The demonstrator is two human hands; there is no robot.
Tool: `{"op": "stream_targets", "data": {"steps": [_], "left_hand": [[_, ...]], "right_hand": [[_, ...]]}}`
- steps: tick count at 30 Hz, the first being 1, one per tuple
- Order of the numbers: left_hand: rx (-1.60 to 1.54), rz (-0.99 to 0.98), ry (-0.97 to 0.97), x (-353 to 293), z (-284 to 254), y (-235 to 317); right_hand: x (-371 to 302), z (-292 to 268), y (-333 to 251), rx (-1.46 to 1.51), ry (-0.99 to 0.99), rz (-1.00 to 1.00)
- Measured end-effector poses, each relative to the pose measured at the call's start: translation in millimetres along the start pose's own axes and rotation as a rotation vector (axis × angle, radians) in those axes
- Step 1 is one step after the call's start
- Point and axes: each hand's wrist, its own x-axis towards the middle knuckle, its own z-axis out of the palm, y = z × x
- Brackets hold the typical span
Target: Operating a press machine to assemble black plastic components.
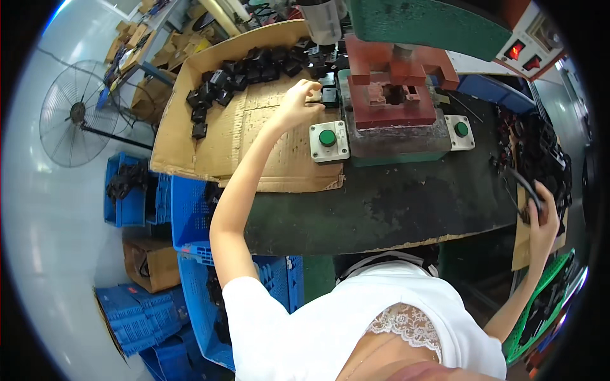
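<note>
My left hand (298,105) is over the cardboard at the left of the press, thumb and fingers curved apart with nothing visible between them. Just past its fingertips sits a small black plastic block (330,97), beside the red fixture (395,114) of the press. Out at the right end of the bench, my right hand (544,219) is closed on a black cable (525,183) that arches up from its fingers. More black cables (543,152) lie heaped just beyond that hand.
Black blocks (257,66) line the far side of the cardboard tray (222,149). Green push buttons (327,138) flank the press, whose green head (426,25) overhangs the bench. Blue crates (197,213) stand at left, near a fan (77,113); a green basket (530,305) is at lower right.
</note>
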Motion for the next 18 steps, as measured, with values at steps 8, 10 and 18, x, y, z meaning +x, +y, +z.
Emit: {"op": "stream_targets", "data": {"steps": [8,10,18], "left_hand": [[-0.031,0.056,0.222,5,26,-23],[-0.207,-0.121,0.281,-6,18,-11],[-1.146,-0.359,0.539,-94,-35,14]], "right_hand": [[92,158,-84,0.91,-0.247,-0.114],[109,185,-85,0.974,-0.281,-0.084],[151,226,-103,0.635,-0.362,-0.406]]}}
